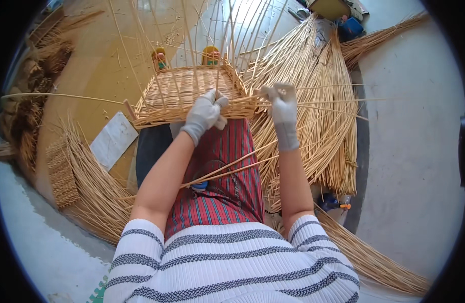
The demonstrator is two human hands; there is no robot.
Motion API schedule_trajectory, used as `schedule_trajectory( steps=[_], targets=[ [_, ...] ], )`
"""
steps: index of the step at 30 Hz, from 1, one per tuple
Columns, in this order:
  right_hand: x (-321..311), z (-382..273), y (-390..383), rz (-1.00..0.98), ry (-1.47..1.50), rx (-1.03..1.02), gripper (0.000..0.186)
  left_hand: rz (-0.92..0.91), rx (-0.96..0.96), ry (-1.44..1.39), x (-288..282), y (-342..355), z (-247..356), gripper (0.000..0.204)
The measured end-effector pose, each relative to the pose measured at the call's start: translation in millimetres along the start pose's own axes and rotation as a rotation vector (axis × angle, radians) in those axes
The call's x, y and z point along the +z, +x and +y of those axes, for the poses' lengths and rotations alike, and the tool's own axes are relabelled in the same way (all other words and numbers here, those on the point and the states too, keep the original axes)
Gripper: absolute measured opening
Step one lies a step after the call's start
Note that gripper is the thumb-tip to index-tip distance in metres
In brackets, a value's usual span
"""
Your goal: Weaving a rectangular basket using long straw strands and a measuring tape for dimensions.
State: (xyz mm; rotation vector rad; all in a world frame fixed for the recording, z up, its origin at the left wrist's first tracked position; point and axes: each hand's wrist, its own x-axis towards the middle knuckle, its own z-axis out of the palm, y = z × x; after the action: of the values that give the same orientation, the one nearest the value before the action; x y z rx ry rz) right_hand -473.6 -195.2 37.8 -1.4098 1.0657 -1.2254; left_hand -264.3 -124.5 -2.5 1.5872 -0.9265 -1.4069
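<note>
A shallow rectangular wicker basket [184, 83] rests near my knees, its woven base facing up and long upright stakes rising from its sides. My left hand [206, 113], in a pale work glove, is closed on the basket's near side wall, beside an upright stake. To the right of the basket's near right corner, my gloved right hand [282, 103] has its fingers curled round a wicker strand [263, 96]. Other loose strand ends stick out rightward past that hand. A long rod [65, 96] extends left from the basket's near left corner.
A big pile of straw-coloured rods [306, 65] covers the floor at right. Another bundle [93, 179] lies at left, near a white sheet [113, 139]. Dark fibre bundles [30, 101] line the far left. A blue tool with an orange tip [333, 203] sits at right.
</note>
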Motion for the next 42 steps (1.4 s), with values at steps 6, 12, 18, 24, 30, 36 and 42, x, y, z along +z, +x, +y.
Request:
schedule_trajectory(
  steps=[6, 12, 18, 24, 30, 36, 42],
  targets=[
    [104.6, -33.8, 98.0, -0.16, -0.673, -0.429, 0.049, 0.171, 0.043, -0.078, 13.1, -7.0, 5.0, 0.046],
    [4.7, 1.9, -9.4, 0.177, -0.028, 0.074, 0.029, 0.169, -0.02, -0.029, 8.5, 2.8, 10.8, 0.032],
    [7.7, 41.9, -139.8, -0.736, -0.487, 0.03, 0.022, 0.133, 0.148, -0.095, 19.4, -9.3, -5.7, 0.034],
    [39.5, 19.3, -127.2, -1.133, -0.903, -0.027, 0.027, 0.249, 0.598, 0.513, -55.5, -126.8, -55.7, 0.037],
    [40.3, 0.5, -115.3, -0.406, -0.838, -0.467, 0.021, 0.366, 0.231, 0.807, -172.8, -189.4, -114.5, 0.012],
    [102.4, 22.1, -155.1, -0.618, 0.361, 0.753, 0.048, 0.491, 0.512, 0.527, -188.6, -179.0, -130.0, 0.028],
    [142.5, 13.2, -168.9, -0.408, 0.787, 0.828, 0.046, 0.938, 0.624, 0.311, -211.7, -157.1, -131.4, 0.02]
  ],
)
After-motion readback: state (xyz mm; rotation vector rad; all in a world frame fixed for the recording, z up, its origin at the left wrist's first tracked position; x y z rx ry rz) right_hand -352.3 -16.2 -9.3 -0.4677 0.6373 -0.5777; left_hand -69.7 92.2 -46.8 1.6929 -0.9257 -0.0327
